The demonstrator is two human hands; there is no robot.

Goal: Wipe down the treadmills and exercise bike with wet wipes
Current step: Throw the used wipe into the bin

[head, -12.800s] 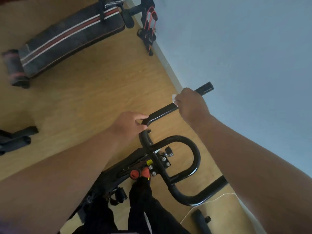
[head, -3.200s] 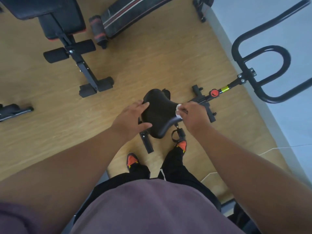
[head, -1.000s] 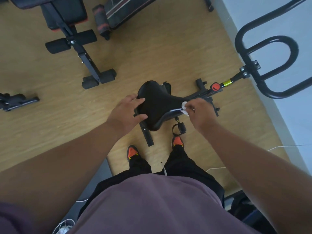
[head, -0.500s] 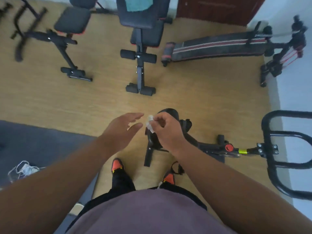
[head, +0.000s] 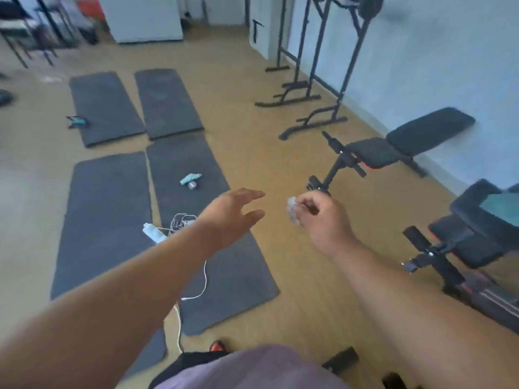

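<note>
My right hand (head: 320, 217) is raised in front of me and pinches a small crumpled white wet wipe (head: 292, 206) between thumb and fingers. Beside it my left hand (head: 233, 214) hovers with its fingers spread and holds nothing. Both hands are in mid air above the wooden floor. Only a black foot piece (head: 341, 359) at the bottom edge may belong to the exercise bike; its saddle and handlebar are out of view. A teal packet (head: 191, 178), possibly wipes, lies on a dark mat.
Several dark floor mats (head: 106, 209) cover the floor to the left, with a white bottle (head: 153, 233) and a tangled white cable (head: 182, 220) on them. Two black weight benches (head: 393, 153) stand at the right by the wall. A tall black rack (head: 323, 66) stands at the back.
My view has swung up and left, away from the bike saddle to the mats and benches. Both hands have left the saddle and now hang in the air; the right still pinches the wipe.
</note>
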